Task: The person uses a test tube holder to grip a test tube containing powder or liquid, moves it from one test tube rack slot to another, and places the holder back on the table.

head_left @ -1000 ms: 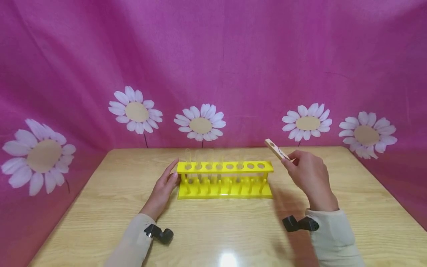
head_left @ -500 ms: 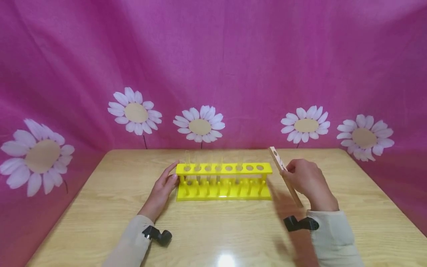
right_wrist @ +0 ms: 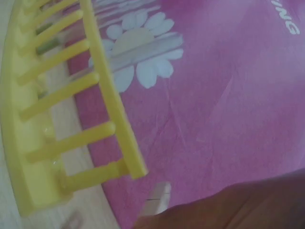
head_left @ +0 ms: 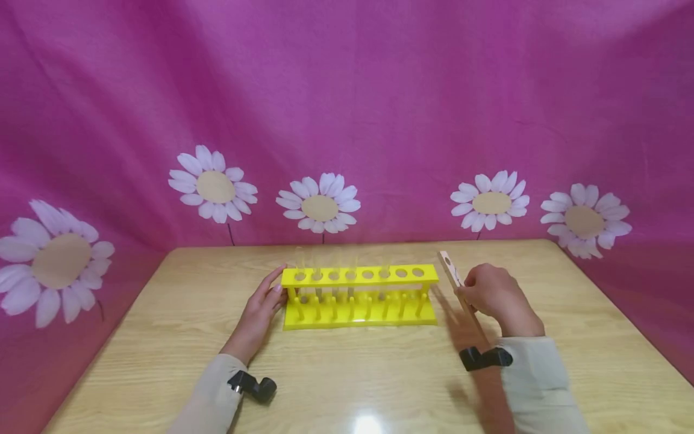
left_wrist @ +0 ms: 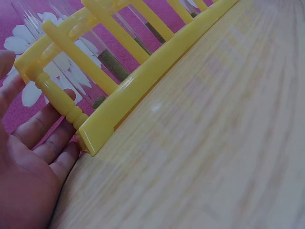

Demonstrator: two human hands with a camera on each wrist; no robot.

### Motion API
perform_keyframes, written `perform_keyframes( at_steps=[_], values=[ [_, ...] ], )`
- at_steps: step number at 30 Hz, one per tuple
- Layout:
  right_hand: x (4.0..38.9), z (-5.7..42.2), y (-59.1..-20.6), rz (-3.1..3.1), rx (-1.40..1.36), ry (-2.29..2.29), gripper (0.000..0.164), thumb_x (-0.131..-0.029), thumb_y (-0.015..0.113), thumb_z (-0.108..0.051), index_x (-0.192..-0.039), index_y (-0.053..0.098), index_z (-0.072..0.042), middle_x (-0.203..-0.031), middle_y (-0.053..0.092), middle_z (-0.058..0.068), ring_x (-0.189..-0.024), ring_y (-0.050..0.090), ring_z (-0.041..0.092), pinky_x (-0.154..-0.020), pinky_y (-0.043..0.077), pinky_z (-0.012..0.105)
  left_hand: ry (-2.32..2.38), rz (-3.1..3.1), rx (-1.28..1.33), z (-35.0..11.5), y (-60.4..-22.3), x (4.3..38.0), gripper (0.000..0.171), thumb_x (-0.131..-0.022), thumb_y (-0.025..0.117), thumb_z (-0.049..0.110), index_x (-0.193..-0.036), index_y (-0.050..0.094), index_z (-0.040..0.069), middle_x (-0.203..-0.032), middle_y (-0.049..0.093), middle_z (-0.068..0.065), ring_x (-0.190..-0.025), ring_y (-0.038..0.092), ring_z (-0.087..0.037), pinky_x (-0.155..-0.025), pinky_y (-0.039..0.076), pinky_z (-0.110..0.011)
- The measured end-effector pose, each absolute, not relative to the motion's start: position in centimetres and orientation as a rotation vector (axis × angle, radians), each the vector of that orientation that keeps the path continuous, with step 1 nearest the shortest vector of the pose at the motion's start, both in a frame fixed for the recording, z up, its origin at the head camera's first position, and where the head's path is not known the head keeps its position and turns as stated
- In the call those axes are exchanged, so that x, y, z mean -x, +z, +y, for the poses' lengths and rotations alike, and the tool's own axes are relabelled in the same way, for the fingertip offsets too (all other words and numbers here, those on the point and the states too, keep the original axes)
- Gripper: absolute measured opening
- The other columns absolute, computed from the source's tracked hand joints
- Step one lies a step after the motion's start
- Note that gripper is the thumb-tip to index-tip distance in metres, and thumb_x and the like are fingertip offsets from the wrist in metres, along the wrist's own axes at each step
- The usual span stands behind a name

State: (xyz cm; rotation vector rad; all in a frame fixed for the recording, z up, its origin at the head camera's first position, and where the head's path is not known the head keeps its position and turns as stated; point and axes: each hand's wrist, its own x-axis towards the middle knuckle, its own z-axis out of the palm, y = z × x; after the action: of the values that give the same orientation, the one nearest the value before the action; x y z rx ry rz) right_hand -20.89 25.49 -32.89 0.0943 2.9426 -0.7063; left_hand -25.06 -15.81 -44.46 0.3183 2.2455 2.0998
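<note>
A yellow test tube rack (head_left: 355, 316) stands upright on the table. Clear glass test tubes (head_left: 299, 259) stand in several of its holes, mostly on the left side. In the left wrist view some tubes hold a dark greenish-brown substance (left_wrist: 113, 65) at the bottom. My left hand (head_left: 253, 322) rests against the rack's left end, its fairly straight fingers touching around the end post (left_wrist: 59, 98). To the right of the rack, my right hand (head_left: 501, 299) pinches a wooden test tube holder (head_left: 449, 269), tilted with its holed end up. In the right wrist view most of that hand is out of frame.
The light wood table (head_left: 336, 374) extends around the rack. A pink cloth (head_left: 401, 120) printed with white daisies hangs behind and at both sides. Black camera mounts (head_left: 485, 359) sit on both sleeves.
My right hand has lowered the test tube holder slightly and turned it steeper, so its lower legs now show below the hand. My left hand stays at the rack.
</note>
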Motion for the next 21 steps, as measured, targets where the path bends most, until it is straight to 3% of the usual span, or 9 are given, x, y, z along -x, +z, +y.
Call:
perform_keyframes(
  at_steps=[8,15,21],
  values=[
    [21.4,26.1,-34.2,2.874,-0.060,-0.639,0.014,-0.084,0.066,-0.013,-0.076,0.067,-0.001,-0.063,0.059,0.004,-0.061,0.053,0.019,-0.055,0.044,0.029,2.084,2.240,-0.314,-15.9,-44.3,24.8,0.050,-0.101,0.043,0.044,-0.149,0.033,0.033,-0.154,0.031,-0.002,-0.133,0.042,-0.028,-0.111,0.034,-0.041],
    [21.7,26.5,-34.9,2.835,-0.041,-0.613,0.011,-0.081,0.064,-0.009,-0.078,0.068,0.000,-0.066,0.059,0.005,-0.062,0.053,0.020,-0.056,0.045,0.029,2.100,2.248,-0.341,-15.9,-44.3,25.1,0.049,-0.102,0.043,0.043,-0.149,0.034,0.033,-0.153,0.032,-0.004,-0.133,0.042,-0.029,-0.111,0.034,-0.042],
    [21.7,27.1,-35.7,2.819,-0.062,-0.611,0.008,-0.078,0.064,-0.009,-0.075,0.066,-0.002,-0.066,0.055,0.005,-0.060,0.051,0.021,-0.052,0.043,0.028,2.071,2.245,-0.285,-15.8,-44.4,25.0,0.050,-0.100,0.043,0.046,-0.148,0.033,0.038,-0.154,0.030,0.002,-0.135,0.041,-0.024,-0.111,0.034,-0.038]
  ],
)
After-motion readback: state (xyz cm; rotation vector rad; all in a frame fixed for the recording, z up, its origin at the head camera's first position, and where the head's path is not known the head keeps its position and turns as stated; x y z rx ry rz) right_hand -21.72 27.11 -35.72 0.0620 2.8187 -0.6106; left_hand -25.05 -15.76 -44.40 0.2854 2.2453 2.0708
